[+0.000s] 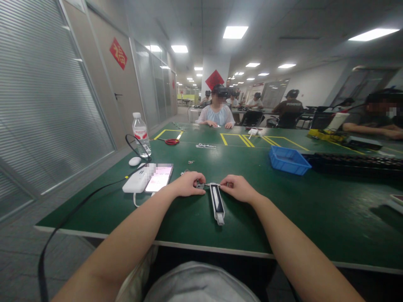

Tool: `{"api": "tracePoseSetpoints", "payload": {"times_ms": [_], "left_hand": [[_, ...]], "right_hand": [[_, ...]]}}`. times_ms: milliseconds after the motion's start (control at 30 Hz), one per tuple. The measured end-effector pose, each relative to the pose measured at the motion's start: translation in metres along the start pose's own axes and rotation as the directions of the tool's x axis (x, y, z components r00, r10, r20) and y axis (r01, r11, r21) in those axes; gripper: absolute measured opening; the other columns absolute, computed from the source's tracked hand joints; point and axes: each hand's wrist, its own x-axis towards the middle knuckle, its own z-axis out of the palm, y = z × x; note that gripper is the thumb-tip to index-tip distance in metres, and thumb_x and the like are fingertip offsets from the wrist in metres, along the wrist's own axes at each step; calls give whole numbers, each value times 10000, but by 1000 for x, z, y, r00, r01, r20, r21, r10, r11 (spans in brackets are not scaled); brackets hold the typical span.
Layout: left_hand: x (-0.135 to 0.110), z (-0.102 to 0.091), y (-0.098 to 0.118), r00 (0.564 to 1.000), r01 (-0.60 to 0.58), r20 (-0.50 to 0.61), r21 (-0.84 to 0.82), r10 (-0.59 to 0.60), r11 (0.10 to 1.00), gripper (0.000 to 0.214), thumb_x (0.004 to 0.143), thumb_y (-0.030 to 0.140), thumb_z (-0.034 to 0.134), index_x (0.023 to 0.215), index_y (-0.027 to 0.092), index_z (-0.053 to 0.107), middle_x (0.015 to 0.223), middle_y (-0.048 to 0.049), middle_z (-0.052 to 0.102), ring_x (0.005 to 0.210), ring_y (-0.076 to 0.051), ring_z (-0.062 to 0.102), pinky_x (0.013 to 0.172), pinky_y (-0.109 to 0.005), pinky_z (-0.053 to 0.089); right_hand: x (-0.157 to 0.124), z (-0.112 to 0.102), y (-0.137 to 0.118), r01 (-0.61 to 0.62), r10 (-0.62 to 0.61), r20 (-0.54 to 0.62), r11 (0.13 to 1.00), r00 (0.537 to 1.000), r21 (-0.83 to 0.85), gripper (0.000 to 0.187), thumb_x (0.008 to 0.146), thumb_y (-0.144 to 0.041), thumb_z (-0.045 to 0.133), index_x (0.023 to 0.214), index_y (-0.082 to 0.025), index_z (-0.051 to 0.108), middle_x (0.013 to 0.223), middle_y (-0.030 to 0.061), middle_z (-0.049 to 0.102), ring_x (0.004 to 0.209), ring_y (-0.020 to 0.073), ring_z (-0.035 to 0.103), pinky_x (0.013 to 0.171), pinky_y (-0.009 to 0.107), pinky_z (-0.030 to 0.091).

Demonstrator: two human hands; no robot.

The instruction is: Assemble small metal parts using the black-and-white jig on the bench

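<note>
A long, narrow white piece with a dark middle (217, 201) lies on the green table in front of me, its pale tip toward me. Beside its far end, my left hand (189, 184) is closed round a small grey metal-looking part (200, 185). A thin rod-like bit reaches from that part to the white piece's far end. On the other side, my right hand (236, 187) has its thumb and fingers pinched together at the far right corner. What exactly sits between those fingertips is too small to make out.
Left of my hands are a phone (160, 178), a white power bank (135, 181), a white oval object (134, 161) and a water bottle (141, 135). Red-handled scissors (171, 141) lie farther back. A blue tray (289, 160) stands right. A person (217, 113) sits opposite.
</note>
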Motion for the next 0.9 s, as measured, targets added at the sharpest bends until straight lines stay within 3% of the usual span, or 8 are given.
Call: {"api": "tracePoseSetpoints", "payload": {"times_ms": [333,667,900], "left_hand": [[-1,1,2,1000,0,-5,4,0,1000,309,675,377,657,912,186,604,712,24,528,623,-110,488,583,-209,364],[0,4,0,999,-25,-41,-33,23,999,308,670,357,667,907,181,581,787,18,550,642,-108,477,581,-218,368],[1,7,1,998,24,-63,-63,-28,998,221,744,341,600,884,172,579,717,21,532,603,-103,464,563,-213,352]], "right_hand": [[1,0,1,8,-8,-8,1000,1000,-12,193,781,-301,555,806,-172,696,717,30,604,604,110,511,600,244,413],[1,1,2,4,-4,-5,1000,1000,-5,202,776,-309,551,804,-170,694,719,33,600,612,116,518,602,246,419],[1,0,0,10,-10,-2,1000,1000,-15,197,778,-306,550,797,-169,690,717,34,600,608,117,515,598,247,416]]}}
